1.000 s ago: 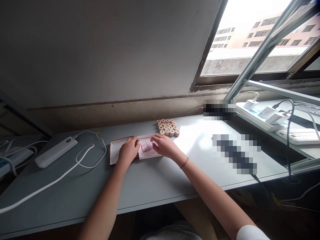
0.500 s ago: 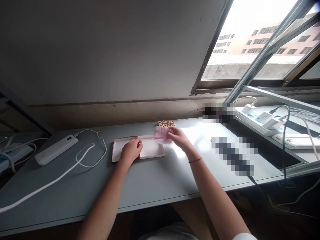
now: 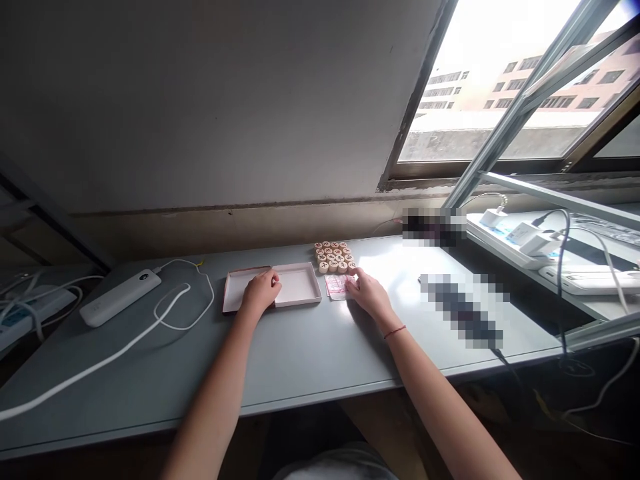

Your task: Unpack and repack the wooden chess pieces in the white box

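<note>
My left hand [image 3: 260, 292] rests with curled fingers on the seam between two shallow open box halves [image 3: 300, 285] lying side by side on the grey table [image 3: 300, 353]. To the right, my right hand [image 3: 367, 293] lies on the table with its fingertips on a small folded paper with a pink grid [image 3: 336, 285]. Just behind the paper sits a tight cluster of several round wooden game pieces [image 3: 334, 257]. The right box half is empty.
A white power bank [image 3: 120, 297] with a looping white cable [image 3: 170, 313] lies at the left. Power strips with plugged chargers [image 3: 520, 237] sit on a ledge at the right under an open window. A wall runs along the table's far edge.
My right hand lifted the pink-grid paper out of the right box half, carried it right and set it down on the table beside the box. My left hand stayed on the box.
</note>
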